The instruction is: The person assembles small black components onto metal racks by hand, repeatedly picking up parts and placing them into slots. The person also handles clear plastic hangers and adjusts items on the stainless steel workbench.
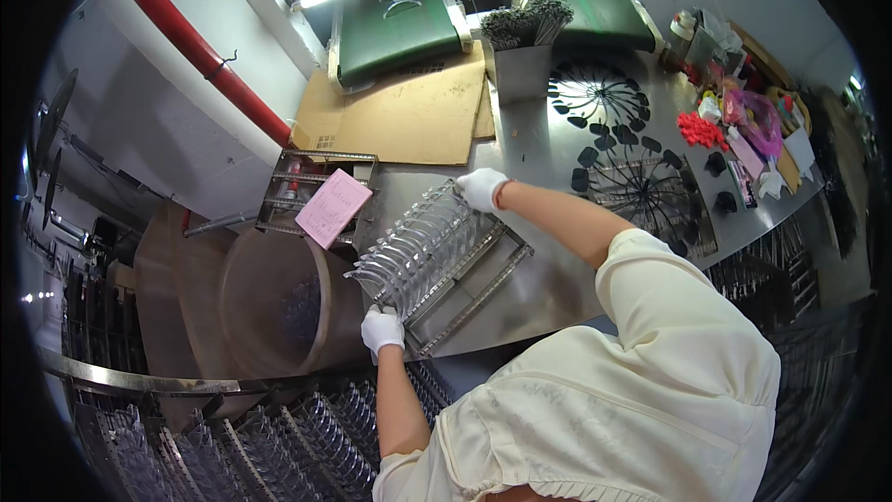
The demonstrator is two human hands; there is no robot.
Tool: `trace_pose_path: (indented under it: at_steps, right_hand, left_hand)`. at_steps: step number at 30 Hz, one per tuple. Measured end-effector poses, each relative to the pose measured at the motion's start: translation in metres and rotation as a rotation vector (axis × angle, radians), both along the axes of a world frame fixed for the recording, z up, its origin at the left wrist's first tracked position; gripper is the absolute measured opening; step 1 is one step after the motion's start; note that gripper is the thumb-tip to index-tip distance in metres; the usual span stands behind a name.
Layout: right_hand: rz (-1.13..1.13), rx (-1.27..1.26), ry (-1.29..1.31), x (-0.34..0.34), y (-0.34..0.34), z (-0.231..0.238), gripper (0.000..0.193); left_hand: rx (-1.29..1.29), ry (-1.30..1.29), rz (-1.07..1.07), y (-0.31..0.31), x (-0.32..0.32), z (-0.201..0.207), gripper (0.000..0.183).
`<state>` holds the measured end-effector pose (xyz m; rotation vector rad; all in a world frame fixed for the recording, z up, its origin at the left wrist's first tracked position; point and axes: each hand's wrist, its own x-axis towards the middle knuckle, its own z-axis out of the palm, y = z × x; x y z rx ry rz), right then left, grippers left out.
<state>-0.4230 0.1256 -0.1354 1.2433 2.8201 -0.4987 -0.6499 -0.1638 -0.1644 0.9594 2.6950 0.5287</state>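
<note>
Metal rack point(477, 301) with clear curved pieces point(409, 251) is what I have before me, slanting across the near left corner of the steel table point(567, 284). I see both white-gloved hands well apart, one at each end: the left hand point(382, 329) looks closed on the near end, by the corner, and the right hand point(482, 191) on the far end, though the rack hides some fingers. I cannot tell whether its weight is on the table or in the hands.

By my judgement, loading is well along: the pieces stand in a close row from end to end, while the outer rail toward the table's near edge is bare. Whether that rail should carry any, I cannot tell. Beyond the near left corner, more loaded racks point(325, 437) sit in rows, seemingly finished; this one is not yet among them. One loose clear piece point(400, 2) lies on the green belt point(395, 33) past the far edge.
</note>
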Motion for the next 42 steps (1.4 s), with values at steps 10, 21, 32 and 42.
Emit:
trace_pose_path:
  at_steps: [10,21,32,42]
  right_hand:
    - [-0.487,0.132,0.378,0.127,-0.031,0.052,0.034]
    - [-0.995,0.096,-0.378,0.326,-0.136,0.033,0.026]
    - [-0.962,0.373,0.082,0.372,-0.091,0.045,0.021]
    - [-0.863,0.472,0.167,0.38,0.171,-0.036,0.021]
  left_hand:
    - [0.531,-0.792,0.124,-0.033,-0.049,-0.009,0.041]
    - [0.809,-0.669,-0.245,0.028,0.063,0.08,0.036]
    - [0.565,-0.425,-0.862,0.078,0.237,0.055,0.027]
    - [0.364,-0.409,-0.778,0.093,0.365,0.032,0.028]
